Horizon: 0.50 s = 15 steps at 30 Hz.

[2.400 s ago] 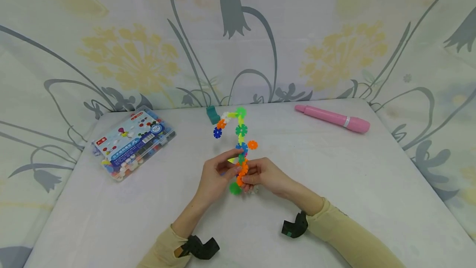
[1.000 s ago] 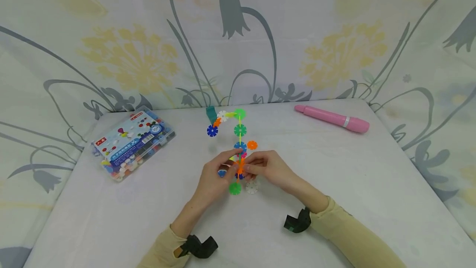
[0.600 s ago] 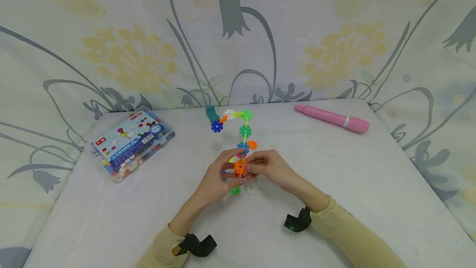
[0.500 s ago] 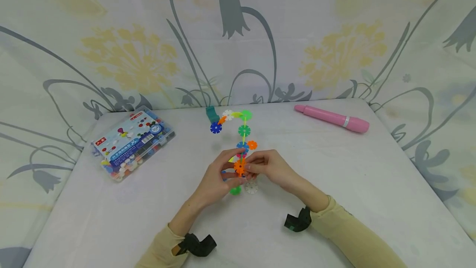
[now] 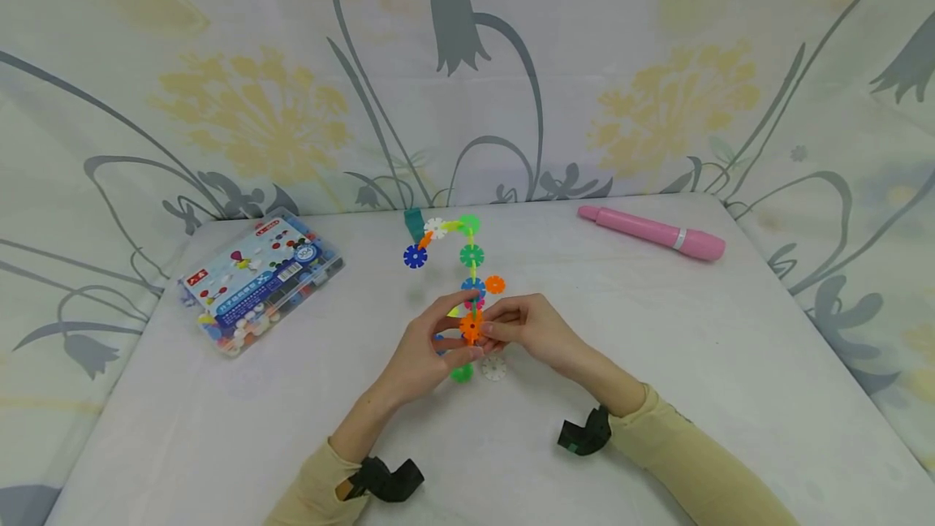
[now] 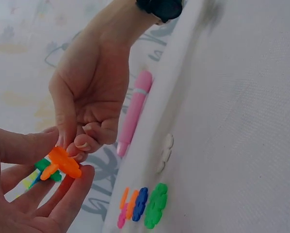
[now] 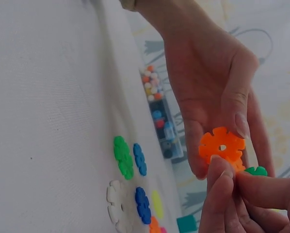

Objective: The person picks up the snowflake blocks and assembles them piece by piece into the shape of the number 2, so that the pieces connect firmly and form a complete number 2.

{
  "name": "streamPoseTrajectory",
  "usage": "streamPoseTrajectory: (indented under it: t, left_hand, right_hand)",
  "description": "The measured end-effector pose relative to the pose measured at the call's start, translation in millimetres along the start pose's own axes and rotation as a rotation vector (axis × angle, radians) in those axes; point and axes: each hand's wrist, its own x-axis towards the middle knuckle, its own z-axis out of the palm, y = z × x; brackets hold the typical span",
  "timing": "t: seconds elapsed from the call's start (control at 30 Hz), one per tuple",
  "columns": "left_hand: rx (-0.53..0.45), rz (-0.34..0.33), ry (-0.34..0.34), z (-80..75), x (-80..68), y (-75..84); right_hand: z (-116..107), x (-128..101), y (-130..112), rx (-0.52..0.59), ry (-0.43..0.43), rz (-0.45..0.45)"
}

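A chain of interlocking snowflake discs (image 5: 471, 256) in green, yellow, blue, white and orange is held up over the table. At its near end an orange disc (image 5: 471, 327) faces the head camera. My left hand (image 5: 420, 351) holds this end, its thumb at the disc's edge and its fingers spread around the chain. With thumb and fingertips, my right hand (image 5: 529, 329) pinches the orange piece from the other side, as the right wrist view shows. Below the hands lie loose discs: a green disc (image 5: 462, 373), a white disc (image 5: 493, 367) and a dark blue disc (image 7: 143, 205).
A flat clear box of coloured parts (image 5: 263, 282) lies at the left. A pink capped tube (image 5: 653, 232) lies at the back right, and a small teal block (image 5: 414, 224) at the back edge. One loose orange disc (image 5: 495, 284) sits just beyond my right hand.
The chain's far end has swung left, right and left again. My right hand has shifted slightly up, and the orange disc has turned from edge-on to face the head camera.
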Motion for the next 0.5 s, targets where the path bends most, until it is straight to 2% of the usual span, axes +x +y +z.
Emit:
streamPoseTrajectory:
  t: [0.13,0.27,0.4,0.5]
  left_hand:
    - [-0.004,-0.007,-0.032,-3.8,-1.1,2.1]
    - [0.042,-0.002,-0.045,-8.3,-1.8,2.8]
    - [0.1,-0.009,-0.033,-12.4,-1.5,3.6]
    - [0.124,-0.031,-0.028,-14.5,-0.4,4.3]
  right_hand:
    - [1.6,0.1,0.1,0.019,0.0,0.0]
    - [1.0,1.5,1.4,0.014,-0.019,0.007]
    - [-8.6,5.9,2.6,-0.078,-0.033,0.012]
    - [-21.3,11.6,4.7,-0.174,0.012,0.001]
